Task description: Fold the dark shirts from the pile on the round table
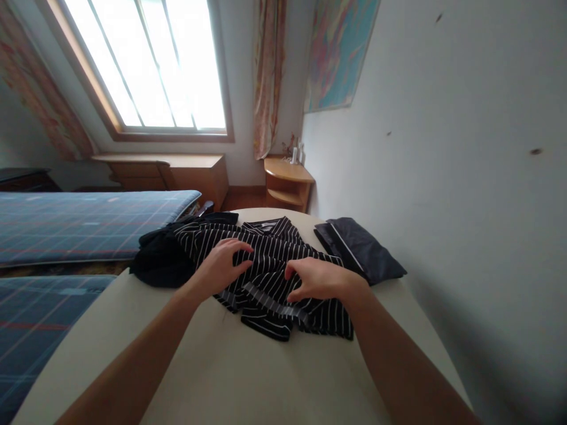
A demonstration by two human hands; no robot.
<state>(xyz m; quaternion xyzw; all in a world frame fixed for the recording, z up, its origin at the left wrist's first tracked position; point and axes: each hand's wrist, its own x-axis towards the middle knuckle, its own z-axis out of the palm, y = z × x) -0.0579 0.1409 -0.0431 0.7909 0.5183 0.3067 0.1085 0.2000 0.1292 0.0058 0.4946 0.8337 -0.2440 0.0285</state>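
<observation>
A black shirt with white stripes (pixel 266 247) lies rumpled on the pale table (pixel 212 366), its collar at the far side and its hem toward me. Over its left part is my left hand (pixel 225 260), thumb and fingers apart with a gap between them. My right hand (pixel 316 277) hovers at the shirt's right part, fingers curved and parted from the thumb. No cloth shows pinched in either hand. Whether the fingertips touch the fabric is hard to tell.
Dark clothing (pixel 162 260) is heaped left of the shirt. A folded dark grey garment (pixel 367 251) lies at the table's right edge, near the white wall (pixel 465 195). Plaid mattresses (pixel 88 227) stand on the left. A corner shelf (pixel 287 171) is behind the table.
</observation>
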